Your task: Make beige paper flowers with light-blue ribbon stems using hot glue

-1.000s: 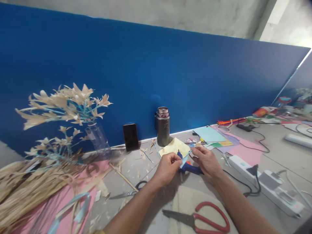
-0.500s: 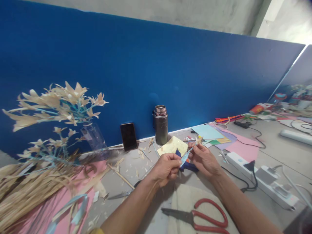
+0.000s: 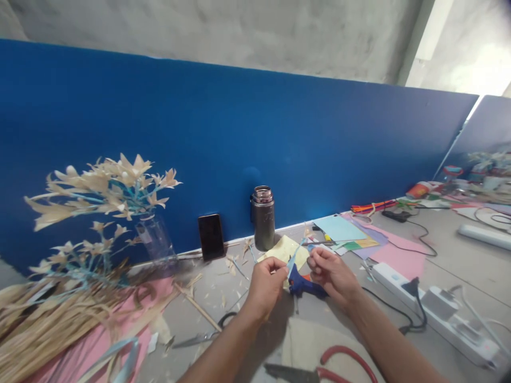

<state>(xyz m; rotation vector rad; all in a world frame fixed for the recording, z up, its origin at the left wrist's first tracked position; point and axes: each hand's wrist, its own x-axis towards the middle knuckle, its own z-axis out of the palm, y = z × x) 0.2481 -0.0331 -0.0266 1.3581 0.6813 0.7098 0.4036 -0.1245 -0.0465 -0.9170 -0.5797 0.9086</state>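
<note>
The left hand (image 3: 268, 284), angled inward, pinches the blue strip (image 3: 294, 258) at its fingertips while the right hand (image 3: 332, 274) curls beside it, hold unclear, glue gun (image 3: 306, 286) beneath, partition (image 3: 223, 143) well beyond.

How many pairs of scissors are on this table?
2: red-handled scissors at the picture's bottom edge; black-handled scissors beside the left forearm. Others may be hidden.

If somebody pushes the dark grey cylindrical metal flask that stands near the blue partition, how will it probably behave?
The dark grey cylindrical metal flask would probably tip under a high push, being clearly taller than wide. Once down, its round body may roll. Its mouth looks uncapped, so any liquid inside could spill; the contents are hidden.
</note>
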